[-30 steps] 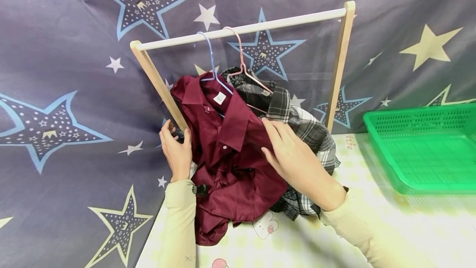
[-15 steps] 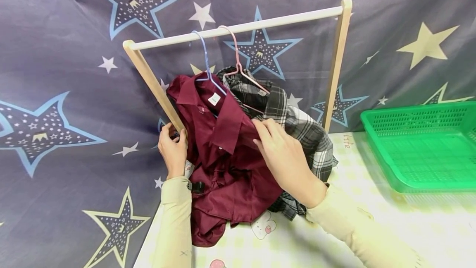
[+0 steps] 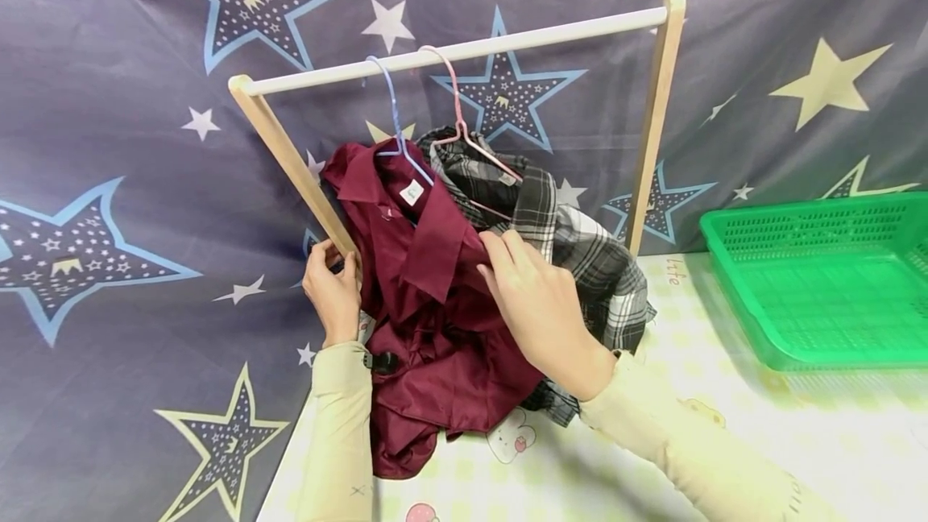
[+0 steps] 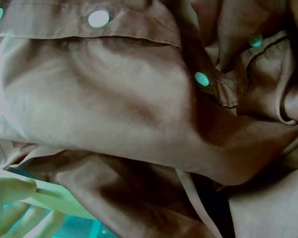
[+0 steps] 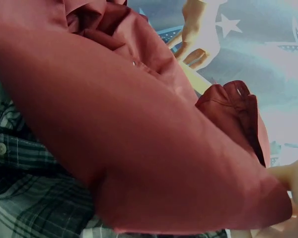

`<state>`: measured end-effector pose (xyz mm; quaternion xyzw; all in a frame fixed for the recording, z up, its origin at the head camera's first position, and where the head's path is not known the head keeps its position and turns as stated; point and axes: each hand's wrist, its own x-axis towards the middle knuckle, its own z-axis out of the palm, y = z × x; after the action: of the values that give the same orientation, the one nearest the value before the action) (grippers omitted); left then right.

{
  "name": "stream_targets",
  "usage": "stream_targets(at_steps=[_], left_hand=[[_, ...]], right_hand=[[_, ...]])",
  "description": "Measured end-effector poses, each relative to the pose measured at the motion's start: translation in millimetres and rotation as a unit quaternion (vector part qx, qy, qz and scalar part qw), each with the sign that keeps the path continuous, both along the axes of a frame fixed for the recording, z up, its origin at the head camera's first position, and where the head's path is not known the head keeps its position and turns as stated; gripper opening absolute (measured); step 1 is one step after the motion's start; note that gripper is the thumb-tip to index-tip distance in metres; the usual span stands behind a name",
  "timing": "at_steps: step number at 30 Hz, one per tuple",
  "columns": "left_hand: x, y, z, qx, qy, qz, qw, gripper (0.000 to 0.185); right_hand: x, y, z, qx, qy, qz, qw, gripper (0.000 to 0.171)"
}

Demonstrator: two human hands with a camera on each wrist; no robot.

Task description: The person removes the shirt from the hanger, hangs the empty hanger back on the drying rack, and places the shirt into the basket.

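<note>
Right hand (image 3: pixel 540 304) shifted left, pinching maroon shirt (image 3: pixel 435 321) shoulder; left hand (image 3: pixel 332 290) curled around rack post (image 3: pixel 293 163).

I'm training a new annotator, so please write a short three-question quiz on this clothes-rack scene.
1. True or false: the dark red button shirt hangs on the blue wire hanger.
2. Which garment hangs on the pink wire hanger? A) black-and-white plaid shirt B) a denim jacket
3. Fill in: the left hand grips the rack's ___ wooden leg.

Key: 1 true; 2 A; 3 slanted. The right hand pinches the red shirt's shoulder.
</note>
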<state>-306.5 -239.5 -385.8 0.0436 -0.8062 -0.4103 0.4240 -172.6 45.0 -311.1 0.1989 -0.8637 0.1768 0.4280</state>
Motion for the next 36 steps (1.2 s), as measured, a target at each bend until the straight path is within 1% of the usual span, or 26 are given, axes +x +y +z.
stream_targets(at_steps=[6, 9, 12, 17, 20, 23, 27, 30, 36], left_hand=[[-4.6, 1, -0.3, -0.004, 0.006, 0.008, 0.9999, 0.027], [-6.7, 1, 0.7, 0.002, 0.016, 0.007, 0.9998, 0.026], [-7.9, 1, 1.9, 0.007, 0.022, 0.006, 0.9997, 0.025], [-6.0, 0, 2.2, 0.010, 0.010, 0.014, 0.9998, 0.024], [-5.8, 1, 1.9, 0.012, 0.007, 0.016, 0.9998, 0.023], [-6.5, 3, 1.6, 0.011, 0.008, 0.015, 0.9998, 0.024], [-7.4, 4, 0.7, 0.009, 0.006, 0.016, 0.9998, 0.025], [-8.2, 3, -0.5, 0.009, 0.007, 0.020, 0.9997, 0.025], [-8.1, 1, -0.6, 0.007, 0.010, 0.020, 0.9997, 0.024]], right_hand=[[-2.5, -3, 0.7, -0.002, 0.009, -0.016, 1.000, 0.021], [-4.1, -4, 2.2, -0.005, 0.009, -0.017, 1.000, 0.017], [-4.8, -5, 3.9, -0.004, 0.001, -0.020, 1.000, 0.015], [-6.9, -5, 2.1, 0.002, -0.025, -0.011, 1.000, 0.012], [-8.6, -6, 0.1, 0.006, -0.030, -0.014, 0.999, 0.012], [-10.7, -5, -1.6, 0.016, -0.019, -0.024, 0.999, 0.010], [-13.2, -2, -3.7, 0.032, 0.006, -0.031, 0.999, 0.018], [-13.8, 0, -4.4, 0.037, 0.022, -0.029, 0.999, 0.018], [-13.8, 3, 0.1, 0.017, 0.040, -0.021, 0.999, 0.012]])
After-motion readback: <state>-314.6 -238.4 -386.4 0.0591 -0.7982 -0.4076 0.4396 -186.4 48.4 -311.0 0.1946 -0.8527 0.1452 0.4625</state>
